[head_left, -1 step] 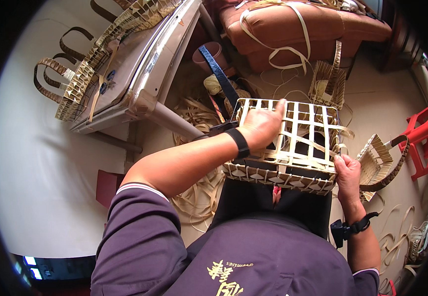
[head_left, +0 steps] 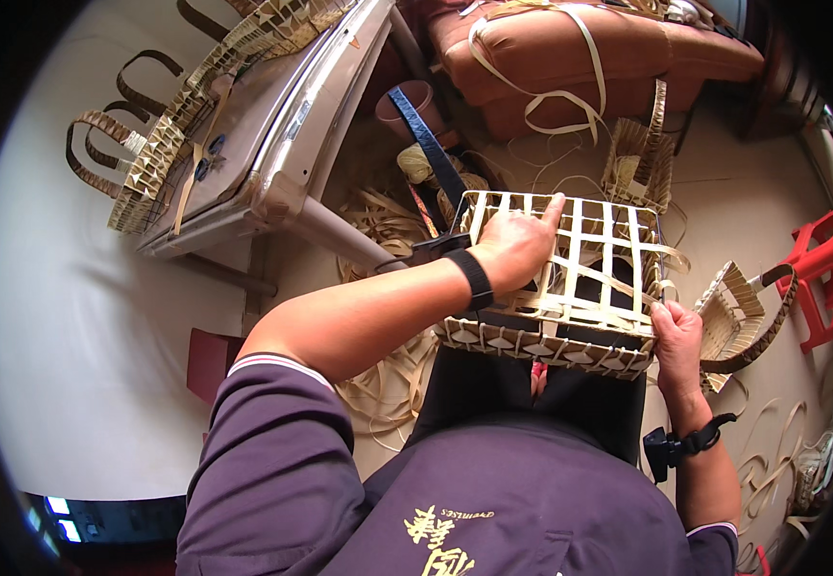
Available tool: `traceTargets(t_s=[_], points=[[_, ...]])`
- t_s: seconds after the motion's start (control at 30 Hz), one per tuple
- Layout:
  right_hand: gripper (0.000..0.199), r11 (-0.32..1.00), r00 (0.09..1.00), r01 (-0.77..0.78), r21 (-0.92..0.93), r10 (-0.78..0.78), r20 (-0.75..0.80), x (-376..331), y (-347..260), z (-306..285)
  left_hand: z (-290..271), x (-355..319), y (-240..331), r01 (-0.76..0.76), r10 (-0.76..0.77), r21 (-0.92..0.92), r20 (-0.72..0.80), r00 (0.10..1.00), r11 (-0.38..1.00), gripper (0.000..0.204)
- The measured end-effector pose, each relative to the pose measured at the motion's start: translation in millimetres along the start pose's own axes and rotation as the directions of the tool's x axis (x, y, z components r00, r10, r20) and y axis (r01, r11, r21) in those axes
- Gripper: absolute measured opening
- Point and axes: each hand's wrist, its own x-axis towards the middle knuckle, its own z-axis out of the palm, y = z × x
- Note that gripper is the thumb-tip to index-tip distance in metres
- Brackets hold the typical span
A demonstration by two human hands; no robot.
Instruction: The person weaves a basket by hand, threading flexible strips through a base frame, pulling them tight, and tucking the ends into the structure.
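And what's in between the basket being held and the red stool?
In the head view, there's the right hand at the held basket's near right corner, then a second basket farther right.

Two bare hands are mine, left and right. I count one pale open-lattice basket of flat strips, two pale woven baskets with arched handles on the floor, one red plastic stool, one pink round bucket, one grey-topped bench and one rust-brown upholstered sofa.
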Motion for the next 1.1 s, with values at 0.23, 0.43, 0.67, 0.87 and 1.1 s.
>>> traceTargets(t_s=[0.23, 0.43, 0.67, 0.87, 1.1], points=[[0.044, 1.0, 0.999, -0.006, 0.015, 0.007, -0.035, 4, 10, -12, -15, 1, -26, 0.176, -0.107, -0.643, 0.145, 0.984, 0.746, 0.108], [0.038, 0.998, 0.999, -0.031, 0.055, 0.03, 0.013, 4, 4, -19, -18, -16, -59, 0.018, -0.071, -0.701, -0.046, 0.996, 0.713, 0.073], [0.035, 0.996, 0.998, -0.058, 0.067, 0.057, 0.013, 10, 11, -31, 18, -52, -66, 0.149, -0.319, -0.577, -0.205, 0.925, 0.803, 0.029], [0.034, 0.998, 0.999, -0.047, 0.049, 0.046, 0.022, 15, 10, -42, 9, -48, -39, 0.15, -0.169, -0.163, -0.112, 0.979, 0.975, 0.071], [0.031, 0.995, 0.997, -0.063, 0.083, 0.067, -0.044, 25, 28, -61, 4, -29, -48, 0.118, -0.151, -0.473, -0.03, 0.988, 0.873, 0.091]])
